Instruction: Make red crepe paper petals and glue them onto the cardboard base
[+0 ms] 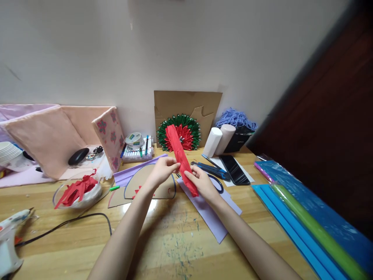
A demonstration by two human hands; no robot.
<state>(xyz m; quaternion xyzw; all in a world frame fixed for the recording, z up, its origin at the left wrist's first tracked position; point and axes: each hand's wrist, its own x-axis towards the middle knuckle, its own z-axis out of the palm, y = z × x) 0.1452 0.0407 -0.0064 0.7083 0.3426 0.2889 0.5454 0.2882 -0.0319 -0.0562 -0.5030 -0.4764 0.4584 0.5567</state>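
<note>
A long folded strip of red crepe paper (177,149) is held up over the wooden desk (87,249), slanting from upper left to lower right. My left hand (162,170) pinches its middle from the left side. My right hand (201,182) grips the lower part of the strip, fingers closed around it. Under the hands lie a half-round cardboard piece (144,184) outlined in blue and a lilac paper sheet (211,216). Scissors (217,182) lie just right of my right hand.
A glass bowl (77,192) of red paper scraps sits at left, a glue gun (11,241) with its black cord at the near left. A green-and-red paper fan (190,134), markers (136,151), a phone (234,169) and paper rolls (309,221) ring the desk.
</note>
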